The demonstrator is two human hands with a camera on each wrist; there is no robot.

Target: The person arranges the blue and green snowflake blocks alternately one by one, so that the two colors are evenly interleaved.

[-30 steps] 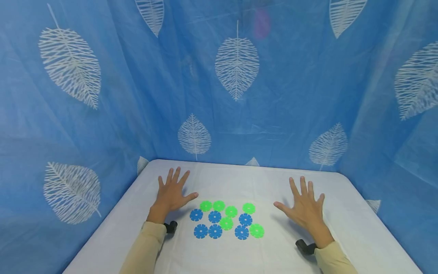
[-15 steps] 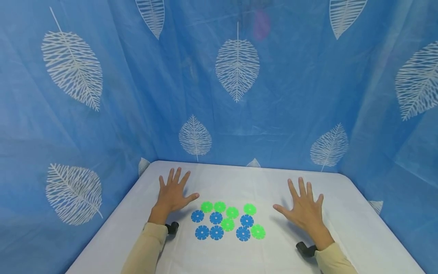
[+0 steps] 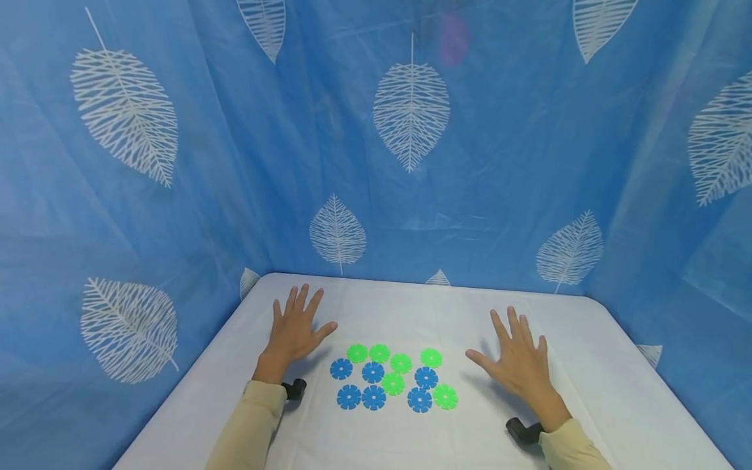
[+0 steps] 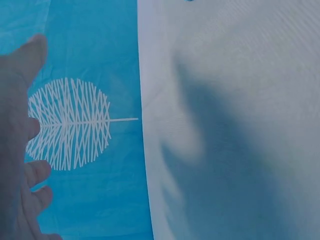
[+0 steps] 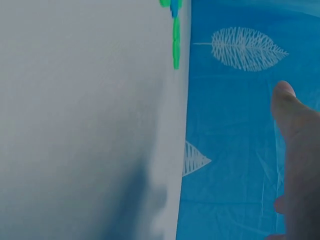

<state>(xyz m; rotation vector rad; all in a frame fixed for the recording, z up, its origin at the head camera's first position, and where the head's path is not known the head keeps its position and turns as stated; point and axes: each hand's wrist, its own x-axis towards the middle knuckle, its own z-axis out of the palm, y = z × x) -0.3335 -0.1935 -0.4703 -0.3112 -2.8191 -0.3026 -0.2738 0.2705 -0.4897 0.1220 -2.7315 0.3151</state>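
Though six discs are green and six blue, all are notched.

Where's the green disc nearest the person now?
In the head view, the green disc lies on the white table at the right end of the nearest row, right of a blue disc and left of the right hand.
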